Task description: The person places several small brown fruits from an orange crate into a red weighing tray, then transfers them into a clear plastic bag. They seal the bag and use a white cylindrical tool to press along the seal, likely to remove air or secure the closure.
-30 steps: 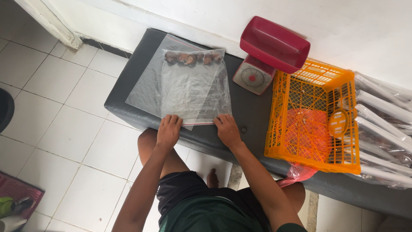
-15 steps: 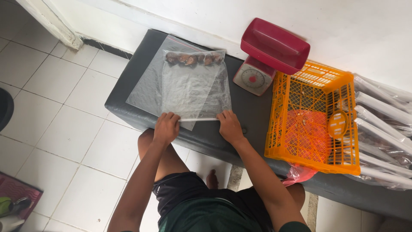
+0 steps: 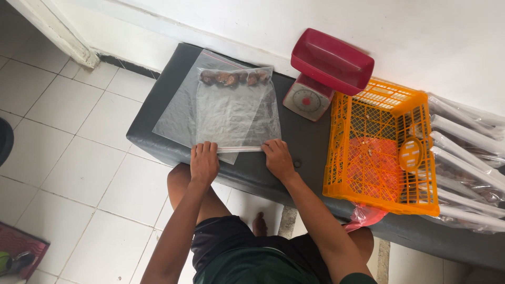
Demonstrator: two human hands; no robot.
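Note:
A clear zip bag [image 3: 236, 113] lies flat on a dark grey bench [image 3: 307, 144], on top of a larger clear bag [image 3: 176, 113]. A row of several dark brown round pieces [image 3: 234, 78] sits at the bag's far end. My left hand [image 3: 204, 163] presses the near left corner of the bag at its white seal strip [image 3: 239, 149]. My right hand [image 3: 278, 159] presses the near right end of the same strip. Both hands pinch the strip with fingers closed on it.
A red kitchen scale [image 3: 323, 73] with a dial stands behind the bag. An orange plastic crate [image 3: 381, 142] sits to the right, holding a small round orange item. Packed clear bags [image 3: 465, 158] are stacked at the far right. White tiled floor lies to the left.
The near edge of the bag has been folded or rolled away from me, and both hands have moved slightly farther onto the bench, staying on the seal strip.

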